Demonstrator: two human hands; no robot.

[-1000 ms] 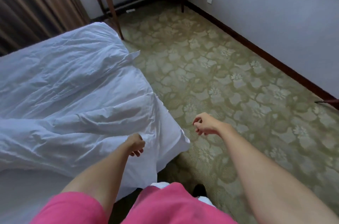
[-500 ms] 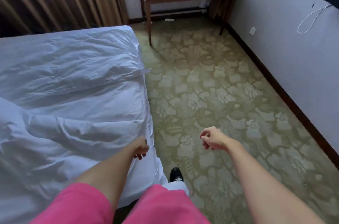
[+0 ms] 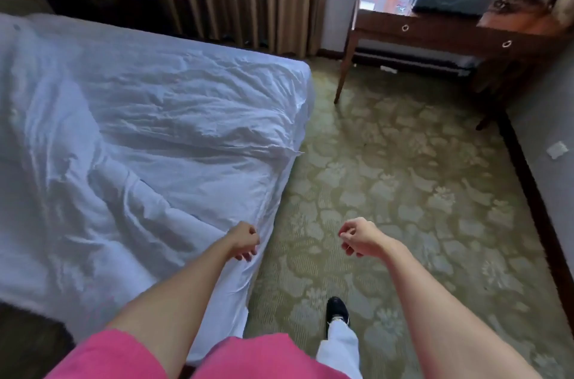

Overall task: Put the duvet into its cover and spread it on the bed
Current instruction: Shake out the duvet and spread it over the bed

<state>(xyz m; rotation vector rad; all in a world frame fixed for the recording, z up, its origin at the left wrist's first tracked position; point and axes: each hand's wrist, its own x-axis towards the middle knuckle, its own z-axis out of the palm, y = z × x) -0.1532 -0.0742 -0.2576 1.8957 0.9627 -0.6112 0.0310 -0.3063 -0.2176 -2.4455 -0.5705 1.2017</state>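
Both hands: fingers loosely curled, holding nothing | duvet [image 3: 149, 142] white, wrinkled, bunched on bed

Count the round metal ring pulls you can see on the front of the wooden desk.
2. One round metal ring pull sits on the dark wooden desk's front toward its left; the other ring pull sits further right. More may be hidden beyond the right edge.

bed [image 3: 306, 89] – rumpled white duvet [image 3: 155, 145] on top

Open carpet [image 3: 403, 192] between bed [image 3: 155, 145] and desk [image 3: 435, 33]
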